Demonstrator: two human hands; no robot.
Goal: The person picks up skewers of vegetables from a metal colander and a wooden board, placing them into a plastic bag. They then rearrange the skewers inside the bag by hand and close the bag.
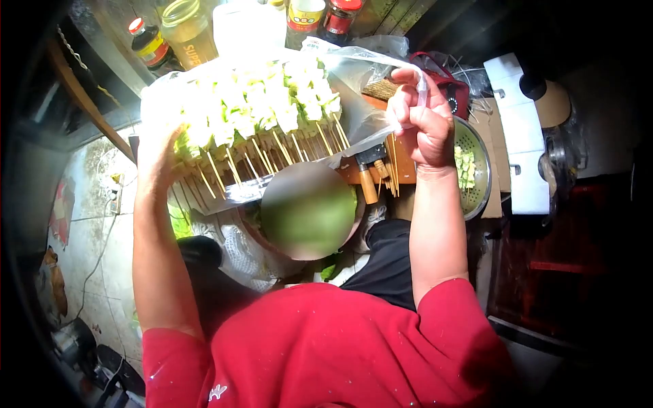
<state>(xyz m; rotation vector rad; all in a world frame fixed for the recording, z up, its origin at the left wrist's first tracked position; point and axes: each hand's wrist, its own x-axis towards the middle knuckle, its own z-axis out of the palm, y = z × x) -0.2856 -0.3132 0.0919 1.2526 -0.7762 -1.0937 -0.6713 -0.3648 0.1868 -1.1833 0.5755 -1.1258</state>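
Note:
Rows of leafy green vegetable skewers (pixel 252 109) lie on a tray (pixel 248 190) in front of me, their bare sticks pointing towards me. A clear plastic bag (pixel 354 61) surrounds the far and right sides of them. At the left end, my left hand (pixel 160 146) is closed on the tray's side; glare washes out most of its fingers. My right hand (pixel 423 119) is raised at the right, thumb and fingers pinching the bag's edge. Below the tray, between my knees, is a round bowl (pixel 354 234) whose middle is blurred green.
A wooden-handled cleaver (pixel 368 182) and loose sticks (pixel 392 166) lie on an orange board (pixel 406 160). To the right are a metal colander (pixel 484 173) with more skewers and white foam pieces (pixel 527 149). Sauce bottles (pixel 151 44) and jars (pixel 187 34) line the back.

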